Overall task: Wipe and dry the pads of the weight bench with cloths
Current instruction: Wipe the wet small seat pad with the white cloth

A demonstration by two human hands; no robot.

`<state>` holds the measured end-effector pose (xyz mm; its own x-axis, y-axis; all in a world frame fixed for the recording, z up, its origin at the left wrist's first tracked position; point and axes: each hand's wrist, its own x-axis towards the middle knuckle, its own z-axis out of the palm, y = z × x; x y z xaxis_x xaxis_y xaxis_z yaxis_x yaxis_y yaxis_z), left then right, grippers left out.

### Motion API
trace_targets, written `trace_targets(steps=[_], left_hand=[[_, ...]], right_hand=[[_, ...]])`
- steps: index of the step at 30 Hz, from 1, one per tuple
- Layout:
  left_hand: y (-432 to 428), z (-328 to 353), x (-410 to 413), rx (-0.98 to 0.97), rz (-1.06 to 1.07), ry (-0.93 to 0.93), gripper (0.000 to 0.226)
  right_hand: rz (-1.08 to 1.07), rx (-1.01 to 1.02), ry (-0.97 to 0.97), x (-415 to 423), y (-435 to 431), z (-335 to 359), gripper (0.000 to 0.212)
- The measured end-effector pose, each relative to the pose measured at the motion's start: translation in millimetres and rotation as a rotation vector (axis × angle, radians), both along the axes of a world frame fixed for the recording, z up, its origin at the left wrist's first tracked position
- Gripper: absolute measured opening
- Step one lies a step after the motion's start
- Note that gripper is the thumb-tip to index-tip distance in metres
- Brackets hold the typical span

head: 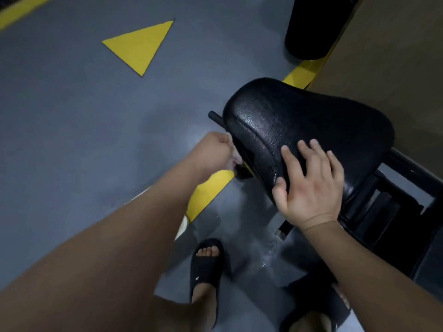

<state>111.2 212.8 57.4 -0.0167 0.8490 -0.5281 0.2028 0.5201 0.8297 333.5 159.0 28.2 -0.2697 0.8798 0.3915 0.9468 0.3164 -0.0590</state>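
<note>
A black textured seat pad [318, 121] of the weight bench fills the right middle of the view, tilted, on a black metal frame [388, 212]. My right hand [311, 185] lies flat on the pad's near edge, fingers spread and straight. My left hand [215, 152] is curled into a fist at the pad's left side, gripping a small pale cloth [236, 159] pressed against the pad's edge near a black bar [217, 119]. Most of the cloth is hidden inside the fist.
Grey floor [84, 116] with a yellow triangle [141, 44] and yellow lines [208, 192]. A second black pad [314, 27] stands at the top right, beside a brown wall [395, 56]. My feet in black slides [206, 267] stand below. A wet patch [268, 252] glistens on the floor.
</note>
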Motion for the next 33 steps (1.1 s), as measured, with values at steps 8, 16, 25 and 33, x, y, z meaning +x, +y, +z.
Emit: trace_targets(steps=[8,16,25,33], left_hand=[[-62,43,4,0.003,-0.131,0.06,0.021],[-79,115,48,0.115,0.059,-0.086,0.011],[-81,125,90,0.158,-0.077,-0.151,0.009],[-67,132,108,0.235,-0.185,0.004,0.036]], right_hand=[[-0.038,-0.143,-0.054,-2,-8,12,0.058],[-0.027,-0.581,0.318,15,-11,92,0.03],[-0.085,-0.791,1.136,58,-42,134,0.032],[-0.157,-0.706,1.386,87,-25,141,0.024]])
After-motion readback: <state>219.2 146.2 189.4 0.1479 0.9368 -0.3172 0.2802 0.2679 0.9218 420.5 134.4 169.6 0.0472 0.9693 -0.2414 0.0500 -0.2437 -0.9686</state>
